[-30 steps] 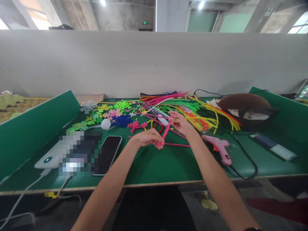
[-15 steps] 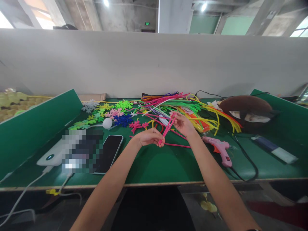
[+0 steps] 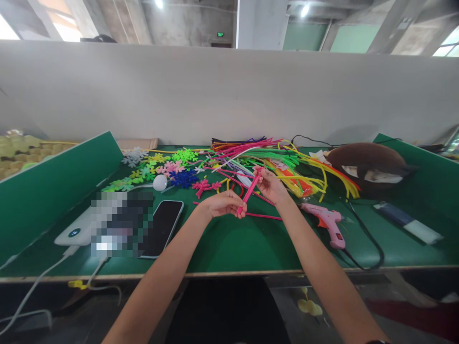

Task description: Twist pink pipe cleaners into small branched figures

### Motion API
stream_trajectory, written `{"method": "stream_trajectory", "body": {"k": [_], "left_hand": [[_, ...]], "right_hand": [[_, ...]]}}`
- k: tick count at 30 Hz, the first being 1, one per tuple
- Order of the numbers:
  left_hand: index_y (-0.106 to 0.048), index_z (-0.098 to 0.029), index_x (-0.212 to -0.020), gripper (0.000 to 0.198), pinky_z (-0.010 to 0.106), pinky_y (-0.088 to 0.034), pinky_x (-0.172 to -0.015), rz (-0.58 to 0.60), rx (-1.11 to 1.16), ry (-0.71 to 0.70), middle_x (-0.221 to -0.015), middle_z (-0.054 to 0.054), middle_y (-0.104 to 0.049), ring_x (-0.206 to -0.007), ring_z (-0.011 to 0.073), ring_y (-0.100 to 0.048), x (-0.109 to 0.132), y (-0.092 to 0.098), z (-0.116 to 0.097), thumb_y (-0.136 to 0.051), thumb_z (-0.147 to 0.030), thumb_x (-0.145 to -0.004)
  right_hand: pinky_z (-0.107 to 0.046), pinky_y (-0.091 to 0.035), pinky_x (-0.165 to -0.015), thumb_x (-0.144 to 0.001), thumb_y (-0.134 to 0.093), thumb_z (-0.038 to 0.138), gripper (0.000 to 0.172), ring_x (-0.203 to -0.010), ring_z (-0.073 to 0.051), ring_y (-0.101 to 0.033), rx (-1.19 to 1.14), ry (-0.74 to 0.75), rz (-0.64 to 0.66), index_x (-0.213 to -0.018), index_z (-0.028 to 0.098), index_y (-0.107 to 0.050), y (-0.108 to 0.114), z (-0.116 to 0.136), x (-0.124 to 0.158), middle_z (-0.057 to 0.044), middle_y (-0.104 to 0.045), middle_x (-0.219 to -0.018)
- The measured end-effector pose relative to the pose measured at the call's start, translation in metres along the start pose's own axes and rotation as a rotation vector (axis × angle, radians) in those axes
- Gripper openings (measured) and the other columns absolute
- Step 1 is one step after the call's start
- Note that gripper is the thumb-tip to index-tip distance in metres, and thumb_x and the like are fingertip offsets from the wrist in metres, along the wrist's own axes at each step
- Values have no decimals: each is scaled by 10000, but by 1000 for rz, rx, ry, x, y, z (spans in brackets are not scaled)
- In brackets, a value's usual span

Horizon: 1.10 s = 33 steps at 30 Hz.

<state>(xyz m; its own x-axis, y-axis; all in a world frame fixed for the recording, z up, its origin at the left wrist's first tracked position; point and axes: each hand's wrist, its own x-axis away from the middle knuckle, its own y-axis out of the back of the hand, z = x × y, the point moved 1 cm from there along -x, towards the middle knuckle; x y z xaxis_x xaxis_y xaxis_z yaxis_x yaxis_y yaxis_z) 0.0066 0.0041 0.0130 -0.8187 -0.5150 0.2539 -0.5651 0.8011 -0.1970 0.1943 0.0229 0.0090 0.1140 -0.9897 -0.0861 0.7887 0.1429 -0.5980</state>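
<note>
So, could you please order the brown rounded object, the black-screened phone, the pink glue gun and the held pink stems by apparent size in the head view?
1. Brown rounded object
2. Black-screened phone and pink glue gun: too similar in span to rank
3. Held pink stems

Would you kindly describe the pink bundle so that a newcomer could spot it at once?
Over the middle of the green table, find the left hand and right hand. The pink bundle slants between them, pinched by both, unlike the pink stem lying on the table.
</note>
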Motion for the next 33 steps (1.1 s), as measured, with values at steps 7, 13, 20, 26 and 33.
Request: {"method": "stream_trajectory", "body": {"k": [7,13,20,26,33], "left_hand": [[-685,-82,-616,179,164,-453,-507,20,18,-8,-588,53,-661,-491,69,-575,-2,-1,1,-672,-251,-673],[-685,-86,-614,171,161,-454,-501,17,17,10,-582,53,-665,-489,70,-579,-3,-3,1,-679,-251,-661],[-687,-94,-614,175,160,-454,-503,6,9,8,-583,49,-666,-495,70,-581,-2,-5,0,-692,-266,-649],[-685,-99,-604,192,169,-464,-515,1,-22,33,-580,51,-665,-503,77,-586,-2,-6,0,-677,-281,-663],[-686,-100,-612,174,181,-471,-529,-5,-49,57,-594,61,-672,-528,86,-594,-3,-6,1,-682,-267,-662]], "right_hand": [[-68,-476,-463,-665,-725,184,122,-465,-14,-523,-93,23,-32,-758,153,-653,0,-3,-5,17,-645,-650],[-46,-460,-439,-668,-725,171,97,-426,-2,-507,-86,20,-69,-722,147,-648,-2,-3,-6,27,-632,-598],[-51,-453,-422,-642,-736,147,101,-406,-4,-496,-81,29,-107,-708,135,-661,0,-2,-7,26,-621,-574],[-55,-436,-396,-603,-760,155,119,-386,-2,-472,-60,25,-127,-667,122,-665,0,0,-8,19,-612,-542],[-58,-417,-378,-571,-781,171,147,-383,-4,-462,0,32,-121,-616,127,-649,-1,3,-7,16,-611,-518]]}}
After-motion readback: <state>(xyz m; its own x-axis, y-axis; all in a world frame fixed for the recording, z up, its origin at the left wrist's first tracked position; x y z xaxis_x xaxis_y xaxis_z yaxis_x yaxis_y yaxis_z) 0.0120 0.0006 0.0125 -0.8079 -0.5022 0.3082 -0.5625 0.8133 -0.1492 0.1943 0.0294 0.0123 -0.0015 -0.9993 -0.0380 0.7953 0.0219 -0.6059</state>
